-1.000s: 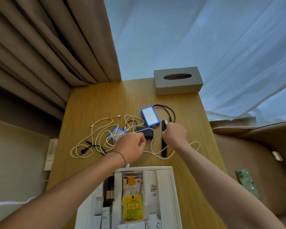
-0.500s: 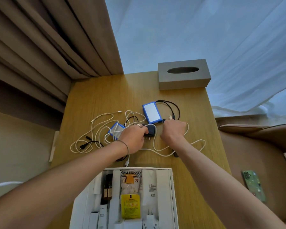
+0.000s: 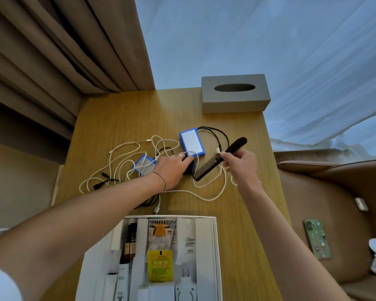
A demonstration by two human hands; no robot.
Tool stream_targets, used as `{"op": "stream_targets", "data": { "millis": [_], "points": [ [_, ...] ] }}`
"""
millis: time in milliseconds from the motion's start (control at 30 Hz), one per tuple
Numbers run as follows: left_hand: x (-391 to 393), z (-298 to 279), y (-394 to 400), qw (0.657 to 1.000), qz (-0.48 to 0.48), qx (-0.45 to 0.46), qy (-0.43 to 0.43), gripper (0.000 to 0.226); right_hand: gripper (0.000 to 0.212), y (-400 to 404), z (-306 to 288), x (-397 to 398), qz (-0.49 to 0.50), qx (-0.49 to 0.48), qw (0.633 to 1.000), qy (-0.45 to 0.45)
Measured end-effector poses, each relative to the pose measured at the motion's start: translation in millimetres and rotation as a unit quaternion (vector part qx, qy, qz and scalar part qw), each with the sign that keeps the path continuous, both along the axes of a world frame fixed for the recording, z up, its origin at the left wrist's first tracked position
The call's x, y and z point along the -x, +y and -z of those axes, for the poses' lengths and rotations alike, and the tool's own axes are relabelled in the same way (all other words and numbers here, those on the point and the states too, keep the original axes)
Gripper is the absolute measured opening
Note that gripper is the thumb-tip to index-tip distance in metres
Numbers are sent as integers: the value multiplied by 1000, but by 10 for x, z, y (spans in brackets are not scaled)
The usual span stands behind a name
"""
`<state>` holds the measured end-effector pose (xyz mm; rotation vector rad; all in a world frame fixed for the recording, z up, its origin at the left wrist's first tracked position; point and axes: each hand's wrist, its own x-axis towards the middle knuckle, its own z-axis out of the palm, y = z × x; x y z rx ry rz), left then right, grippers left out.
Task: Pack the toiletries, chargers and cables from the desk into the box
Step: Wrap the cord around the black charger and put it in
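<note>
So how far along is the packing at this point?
Partway. Toiletries and a white plug already lie in the box. The right hand holds the black comb; the left hand rests on a dark charger. White cables and two blue-edged packs remain on the desk.

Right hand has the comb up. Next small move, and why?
Probably carry the comb back to the box and lay it in: the right hand pinches it tilted above the desk, apparently free of the cables, and the box sits open.
</note>
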<state>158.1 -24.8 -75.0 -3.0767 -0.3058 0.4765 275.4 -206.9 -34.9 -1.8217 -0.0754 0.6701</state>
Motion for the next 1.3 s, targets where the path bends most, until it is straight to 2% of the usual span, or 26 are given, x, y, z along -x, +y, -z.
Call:
{"op": "stream_targets", "data": {
  "millis": [133, 267, 367, 500, 667, 800, 933, 1067, 1100, 1133, 1200, 1233, 1300],
  "points": [
    [-34, 21, -13, 999, -16, 28, -20, 55, 12, -80, -159, 116, 18, -81, 991, 101],
    [52, -57, 57, 991, -47, 100, -75, 54, 12, -120, -290, 283, -19, -117, 984, 132],
    [186, -202, 165, 972, -97, 164, -138, 57, 11, -177, -400, 427, -54, -137, 979, 138],
    [388, -416, 206, 929, -155, 262, -210, 60, 20, -289, -547, 690, -117, -131, 975, 137],
    [664, -617, 120, 889, -183, 310, -284, 62, 16, -364, -660, 1116, -223, -64, 963, 135],
    [806, -863, 24, 826, -207, 384, -358, 62, 10, -298, -563, 1525, -292, 39, 949, 110],
    [981, -1060, -64, 766, -226, 454, -394, 60, 12, -186, -223, 1936, -307, 135, 939, 81],
    [1159, -1256, -109, 726, -228, 505, -408, 59, 16, -104, 5, 2152, -305, 177, 931, 95],
    [1194, -1313, -117, 714, -229, 518, -411, 59, 19, -93, 5, 2194, -311, 194, 927, 82],
    [1220, -1373, -124, 698, -229, 535, -417, 59, 24, -89, -25, 2217, -323, 220, 920, 32],
    [1249, -1509, -133, 654, -230, 576, -434, 58, 35, -78, -185, 2212, -311, 262, 901, -147],
    [1252, -1585, -139, 634, -229, 594, -439, 57, 34, -67, -322, 2181, -275, 247, 902, -224],
    [1254, -1740, -154, 597, -226, 628, -444, 53, 15, -20, -648, 2104, -181, 133, 924, -308]
  ]
}}
